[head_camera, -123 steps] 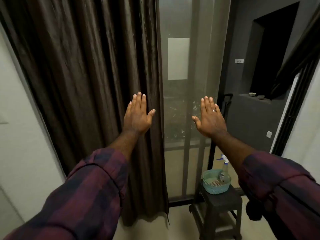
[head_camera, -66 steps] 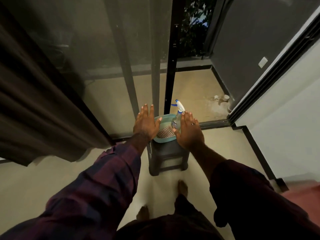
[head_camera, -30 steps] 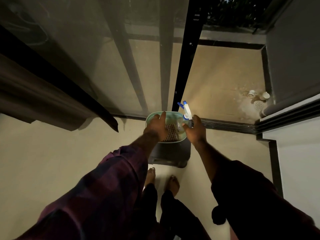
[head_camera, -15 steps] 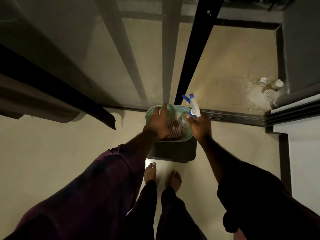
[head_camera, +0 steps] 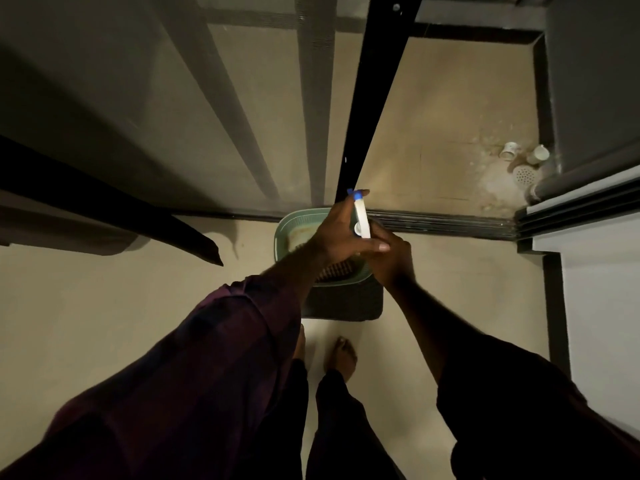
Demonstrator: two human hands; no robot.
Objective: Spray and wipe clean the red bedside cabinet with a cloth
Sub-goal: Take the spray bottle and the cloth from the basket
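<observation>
A spray bottle point(head_camera: 361, 216) with a white head and blue nozzle is held up over a green basket point(head_camera: 282, 230). My right hand point(head_camera: 393, 261) grips the bottle's body from below, which hides the body. My left hand point(head_camera: 337, 233) lies against the sprayer head, fingers stretched up to the nozzle and thumb crossing under it. A brown checked cloth point(head_camera: 335, 270) lies in the basket, partly hidden by my left wrist. The red bedside cabinet is not in view.
The basket stands on a dark stool point(head_camera: 346, 304) by a sliding door track point(head_camera: 443, 225). A black door frame point(head_camera: 370, 109) rises behind it, a dark curtain point(head_camera: 86, 209) hangs at left, and a white wall point(head_camera: 602, 306) is at right. My bare feet point(head_camera: 341, 355) are just before the stool.
My left hand has left the cloth in the basket and come up onto the sprayer head. My right hand has lifted the bottle a little higher and toward the middle.
</observation>
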